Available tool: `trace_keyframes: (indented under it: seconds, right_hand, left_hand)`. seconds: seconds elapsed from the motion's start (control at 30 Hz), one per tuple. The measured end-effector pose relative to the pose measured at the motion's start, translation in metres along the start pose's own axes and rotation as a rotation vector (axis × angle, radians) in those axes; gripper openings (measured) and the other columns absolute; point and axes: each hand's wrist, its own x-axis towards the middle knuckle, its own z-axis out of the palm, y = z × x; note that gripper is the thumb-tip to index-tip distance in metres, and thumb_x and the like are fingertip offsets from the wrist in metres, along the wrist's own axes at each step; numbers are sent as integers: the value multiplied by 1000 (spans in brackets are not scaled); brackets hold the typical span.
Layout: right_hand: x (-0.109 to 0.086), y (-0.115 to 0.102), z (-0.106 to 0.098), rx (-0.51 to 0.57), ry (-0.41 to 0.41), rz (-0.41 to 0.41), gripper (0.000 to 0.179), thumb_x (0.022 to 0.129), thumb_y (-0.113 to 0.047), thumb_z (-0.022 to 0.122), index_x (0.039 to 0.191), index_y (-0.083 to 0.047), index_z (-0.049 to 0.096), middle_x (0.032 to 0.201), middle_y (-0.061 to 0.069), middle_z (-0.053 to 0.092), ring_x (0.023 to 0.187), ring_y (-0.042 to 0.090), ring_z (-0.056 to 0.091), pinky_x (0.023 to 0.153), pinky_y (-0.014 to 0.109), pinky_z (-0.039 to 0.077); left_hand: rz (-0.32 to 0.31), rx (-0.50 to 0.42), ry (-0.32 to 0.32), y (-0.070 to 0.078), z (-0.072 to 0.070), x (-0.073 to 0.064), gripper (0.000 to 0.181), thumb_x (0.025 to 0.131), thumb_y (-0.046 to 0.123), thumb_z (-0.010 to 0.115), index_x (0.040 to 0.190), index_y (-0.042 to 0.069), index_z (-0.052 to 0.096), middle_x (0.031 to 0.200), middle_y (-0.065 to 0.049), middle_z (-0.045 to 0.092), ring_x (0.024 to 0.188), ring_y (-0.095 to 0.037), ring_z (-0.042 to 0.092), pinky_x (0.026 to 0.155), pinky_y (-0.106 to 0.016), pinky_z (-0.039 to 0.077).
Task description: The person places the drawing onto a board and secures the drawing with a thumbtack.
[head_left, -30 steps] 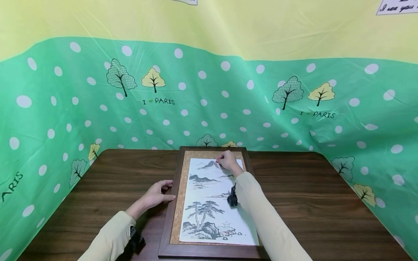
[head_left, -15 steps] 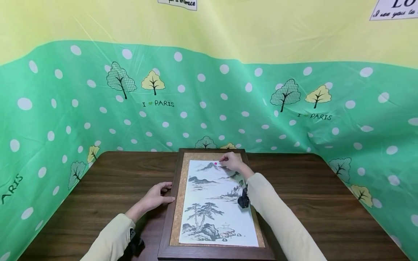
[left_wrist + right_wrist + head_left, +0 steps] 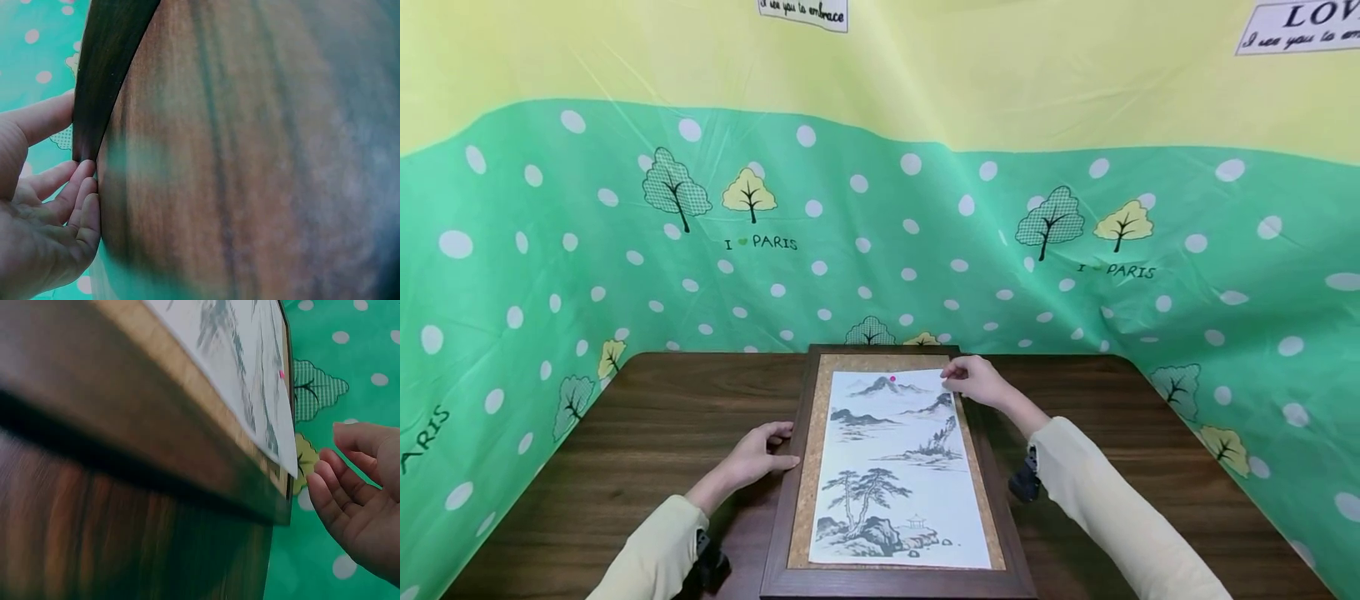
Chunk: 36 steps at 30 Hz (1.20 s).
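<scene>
A brown wooden frame [image 3: 780, 521] with a cork board [image 3: 801, 533] lies on the table. Over the cork is a white paper [image 3: 917, 492] printed with an ink landscape. A pink pushpin [image 3: 892, 378] sits at the middle of the paper's top edge. My left hand [image 3: 751, 458] touches the frame's left side; thumb and fingertips rest along its edge in the left wrist view. My right hand [image 3: 983, 382] is at the paper's upper right corner. In the right wrist view that corner stands off the cork, and the loosely bent fingers [image 3: 337, 487] hold nothing, a small gap away.
The dark wood table [image 3: 1112, 467] extends to both sides of the frame. Behind it hangs a green and yellow cloth [image 3: 880, 208] with white dots and printed trees, close to the table's back edge. A small black camera [image 3: 1025, 481] is on the right wrist.
My right hand has left the pink pushpin and moved right to the paper's upper right corner, uncovering the pin and the print's right side. The left hand stays on the frame.
</scene>
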Motion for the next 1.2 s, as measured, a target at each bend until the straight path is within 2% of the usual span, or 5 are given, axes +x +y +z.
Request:
trace_keyframes:
  seconds: [0.13, 0.33, 0.7, 1.0, 1.2]
  right_hand:
    - [-18, 6, -12, 25, 10, 3, 18, 85, -5, 60, 97, 8, 62, 83, 11, 61, 72, 30, 57, 60, 40, 51]
    - [-43, 20, -30, -14, 44, 8, 20, 84, -9, 64, 96, 6, 63, 83, 9, 62, 69, 17, 55, 57, 29, 50]
    - [-89, 36, -55, -44, 76, 59, 23, 85, -13, 63, 98, 6, 62, 83, 8, 62, 70, 15, 55, 58, 28, 49]
    - [-111, 39, -62, -40, 79, 63, 23, 85, -13, 63, 98, 5, 62, 84, 7, 62, 70, 13, 55, 57, 26, 47]
    - [-116, 50, -57, -53, 97, 86, 23, 85, -13, 63, 98, 5, 62, 85, 6, 62, 72, 13, 55, 59, 26, 47]
  left_hand:
    - [8, -4, -5, 0, 2, 0, 55, 73, 6, 73, 119, -12, 50, 112, -19, 57, 101, -32, 51, 86, -43, 42]
    - [2, -5, -7, 0, 1, -1, 55, 73, 6, 73, 120, -11, 50, 112, -19, 57, 101, -32, 51, 85, -43, 43]
    - [4, 2, -36, 0, -1, -1, 56, 75, 9, 73, 122, -11, 49, 113, -19, 56, 102, -33, 51, 85, -44, 43]
    - [30, 5, -79, 1, -9, 0, 60, 76, 9, 72, 124, -13, 44, 114, -21, 55, 103, -35, 51, 84, -44, 44]
    - [42, 57, -21, -3, -21, 3, 58, 79, 11, 70, 126, -11, 43, 114, -22, 56, 102, -35, 53, 83, -45, 45]
